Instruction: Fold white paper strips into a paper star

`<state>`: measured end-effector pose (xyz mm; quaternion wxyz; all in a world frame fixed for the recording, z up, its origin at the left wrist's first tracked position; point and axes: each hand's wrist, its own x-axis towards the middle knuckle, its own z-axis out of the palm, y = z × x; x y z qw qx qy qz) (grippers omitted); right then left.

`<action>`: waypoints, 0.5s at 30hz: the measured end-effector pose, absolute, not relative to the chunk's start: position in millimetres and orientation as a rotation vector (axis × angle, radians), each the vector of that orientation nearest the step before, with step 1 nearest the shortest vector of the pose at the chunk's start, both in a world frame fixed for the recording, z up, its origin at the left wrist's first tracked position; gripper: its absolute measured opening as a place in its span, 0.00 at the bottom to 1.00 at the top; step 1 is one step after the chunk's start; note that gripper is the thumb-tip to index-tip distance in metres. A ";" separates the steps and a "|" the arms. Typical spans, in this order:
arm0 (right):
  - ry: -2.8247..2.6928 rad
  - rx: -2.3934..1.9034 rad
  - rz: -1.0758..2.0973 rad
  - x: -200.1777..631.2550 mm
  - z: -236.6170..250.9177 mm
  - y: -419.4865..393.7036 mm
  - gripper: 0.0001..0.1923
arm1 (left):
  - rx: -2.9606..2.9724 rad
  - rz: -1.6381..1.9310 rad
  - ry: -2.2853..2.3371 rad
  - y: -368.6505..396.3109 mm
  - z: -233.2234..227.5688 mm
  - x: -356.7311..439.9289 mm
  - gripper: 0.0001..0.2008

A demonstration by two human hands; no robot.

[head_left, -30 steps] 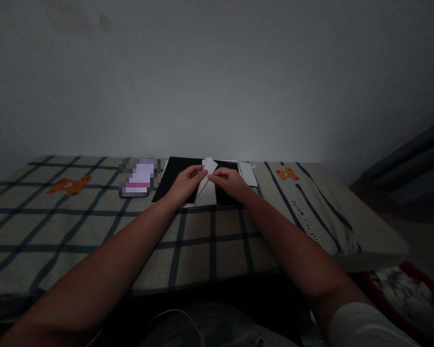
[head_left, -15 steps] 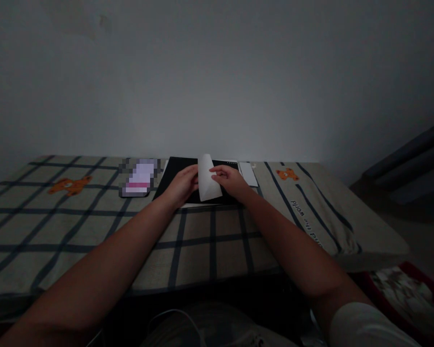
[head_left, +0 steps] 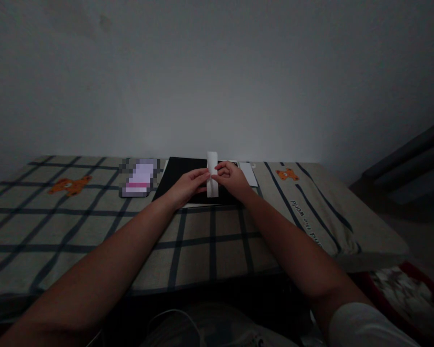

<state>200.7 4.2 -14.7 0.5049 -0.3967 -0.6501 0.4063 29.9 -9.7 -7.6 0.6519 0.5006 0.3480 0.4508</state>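
— Checked cloth [head_left: 210, 241] comes first, nearest the camera: pale, crossed by dark lines, covering the whole table. What lies on it?

— Two orange bears are printed on it, one [head_left: 69, 185] at the left and one [head_left: 287, 174] at the right. Both forearms stretch over the cloth and cover part of it.

— And further on?

— One black mat [head_left: 177, 176] lies near the wall, with a blurred-out patch [head_left: 140, 177] just to its left and one small white card [head_left: 248, 173] just to its right. Both hands are over the mat and hide much of its middle.

— What do they hold?

— One strip [head_left: 212, 179] of white paper, narrow and long, folded, standing nearly upright above the mat with its top end clear of the fingers. The left hand [head_left: 187, 185] pinches its left edge with the fingertips drawn together. The right hand [head_left: 230, 177] grips its right edge, fingers curled and pressed against the paper. The hands meet at the strip's middle.

— Behind it all?

— One bare grey wall [head_left: 217, 72], dim. Something dark [head_left: 405, 164] slants at the far right; I cannot tell what.
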 end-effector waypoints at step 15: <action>-1.658 -1.041 0.985 200.2 -20.5 6.6 0.22 | 1.114 1.026 0.736 -14.4 -4.3 37.0 0.14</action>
